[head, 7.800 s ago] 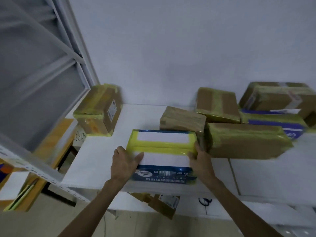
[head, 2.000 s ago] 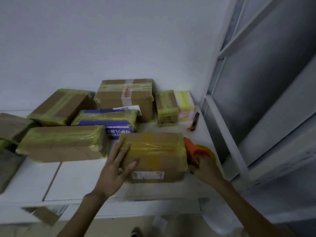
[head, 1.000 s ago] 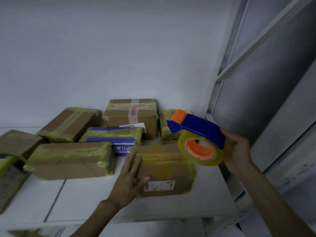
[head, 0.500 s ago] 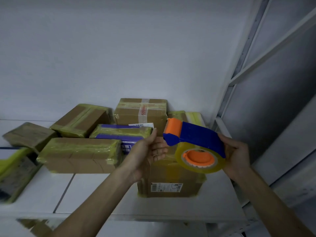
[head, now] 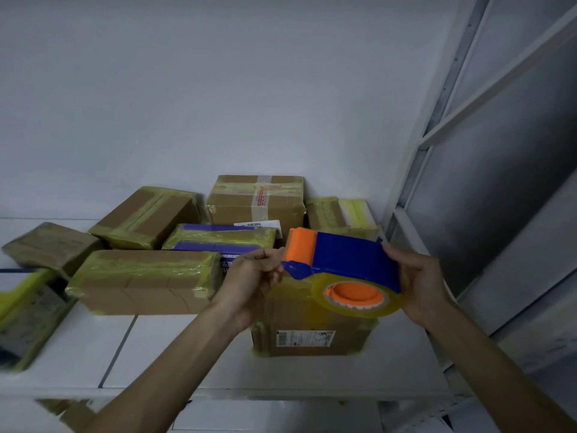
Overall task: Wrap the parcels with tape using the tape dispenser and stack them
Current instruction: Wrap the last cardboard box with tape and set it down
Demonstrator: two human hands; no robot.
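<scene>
Left hand (head: 253, 276), fingers curled, pinches the front end of the blue-and-orange plastic tape dispenser (head: 343, 260). Right hand (head: 418, 282) grasps its rear. Both hold it above 1 brown tape-wrapped cardboard parcel (head: 312, 339) on the white shelf (head: 187, 354).

Plain white wall (head: 218, 89) at the far side. White shelf board (head: 78, 354) beneath, one seam running near to far. Grey metal rack frame (head: 437, 114) with diagonal brace at right.
</scene>
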